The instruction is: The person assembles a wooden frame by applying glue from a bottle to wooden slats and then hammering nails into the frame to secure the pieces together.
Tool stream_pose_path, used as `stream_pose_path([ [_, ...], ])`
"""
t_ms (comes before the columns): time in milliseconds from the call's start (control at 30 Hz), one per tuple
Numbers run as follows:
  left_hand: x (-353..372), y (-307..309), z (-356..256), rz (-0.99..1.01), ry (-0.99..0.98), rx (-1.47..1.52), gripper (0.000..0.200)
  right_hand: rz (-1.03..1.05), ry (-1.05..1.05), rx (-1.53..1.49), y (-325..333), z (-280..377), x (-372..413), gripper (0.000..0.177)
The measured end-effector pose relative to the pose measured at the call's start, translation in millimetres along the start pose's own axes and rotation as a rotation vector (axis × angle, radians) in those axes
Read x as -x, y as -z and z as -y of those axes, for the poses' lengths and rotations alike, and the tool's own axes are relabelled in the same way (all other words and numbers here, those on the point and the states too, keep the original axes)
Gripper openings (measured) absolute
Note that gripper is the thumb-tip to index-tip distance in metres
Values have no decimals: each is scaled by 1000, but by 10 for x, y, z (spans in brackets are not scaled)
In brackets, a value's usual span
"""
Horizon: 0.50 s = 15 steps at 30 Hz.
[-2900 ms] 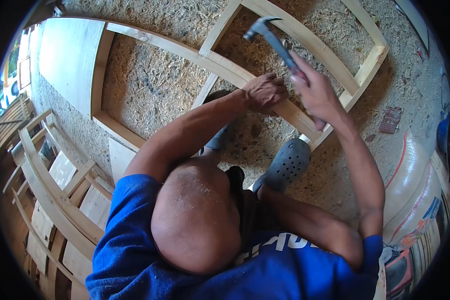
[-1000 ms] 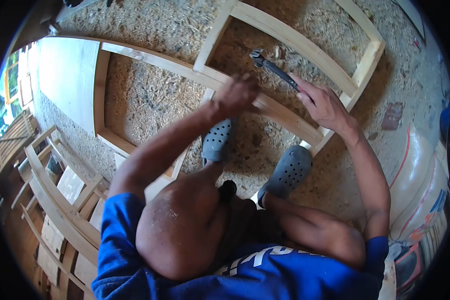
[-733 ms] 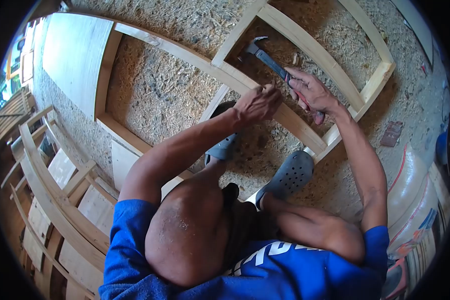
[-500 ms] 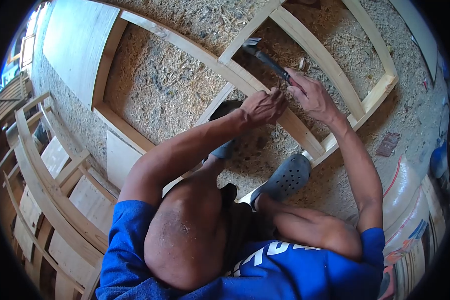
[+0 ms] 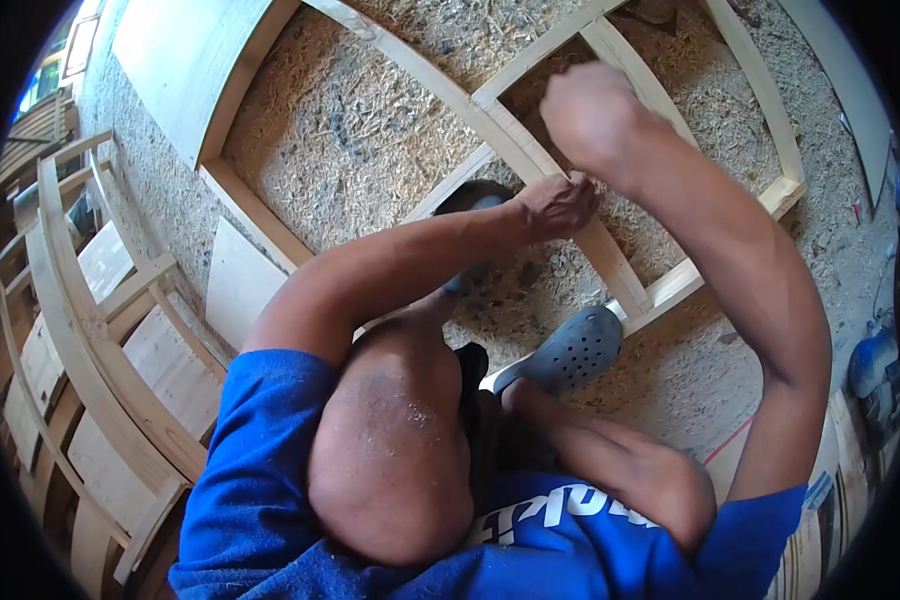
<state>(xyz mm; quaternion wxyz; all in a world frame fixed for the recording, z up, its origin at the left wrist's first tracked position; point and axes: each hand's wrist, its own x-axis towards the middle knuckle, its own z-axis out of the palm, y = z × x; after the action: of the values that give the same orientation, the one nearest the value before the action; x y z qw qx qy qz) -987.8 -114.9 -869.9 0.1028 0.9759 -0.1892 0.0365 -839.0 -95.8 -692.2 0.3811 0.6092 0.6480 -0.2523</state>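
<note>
Soft, even daylight lit the sawdust floor [image 5: 370,130]. The raised right hand [image 5: 595,115] was motion-blurred; fisheye bending and a black vignette ringed the edges.

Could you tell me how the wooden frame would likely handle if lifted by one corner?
The wooden frame is long with thin rails, so it would probably flex. Its open bays suggest it is light for its size. Flat on sawdust, it should not tip.

I get one view: head-worn fisheye camera, facing steeply down, close over bare knee [image 5: 390,440] and raised right hand [image 5: 595,112]; pale curved wooden frame [image 5: 615,275] on sawdust-covered ground [image 5: 370,150] fills upper half.
</note>
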Motion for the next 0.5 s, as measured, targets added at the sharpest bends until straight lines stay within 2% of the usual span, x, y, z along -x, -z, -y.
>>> stream_pose_path([
  [33, -3, 30, -36, 56, 32, 17, 33, 6, 8, 9, 145, 63, -116, 21],
  [100, 3, -71, -11, -179, 69, 91, 32, -7, 12, 50, 457, 233, -285, 21],
  [167, 4, -2, -27, -66, 108, 224, 31, -28, 22, 60, 663, 383, -396, 20],
  [233, 2, 365, 9, 101, 338, 821, 25, -145, 81, -43, 667, 301, -412, 20],
  [300, 6, 247, -90, 71, 86, -127, 18, -303, 251, -216, 501, 72, -311, 20],
  [367, -29, 216, -41, 30, 58, -114, 19, -367, 301, -284, 326, 32, -203, 20],
  [433, -21, 77, -15, 53, 0, -188, 24, -489, 137, -222, 312, 180, -101, 21],
  [500, -2, 13, 13, 89, -24, -195, 28, -462, 162, -182, 314, 225, 2, 19],
])
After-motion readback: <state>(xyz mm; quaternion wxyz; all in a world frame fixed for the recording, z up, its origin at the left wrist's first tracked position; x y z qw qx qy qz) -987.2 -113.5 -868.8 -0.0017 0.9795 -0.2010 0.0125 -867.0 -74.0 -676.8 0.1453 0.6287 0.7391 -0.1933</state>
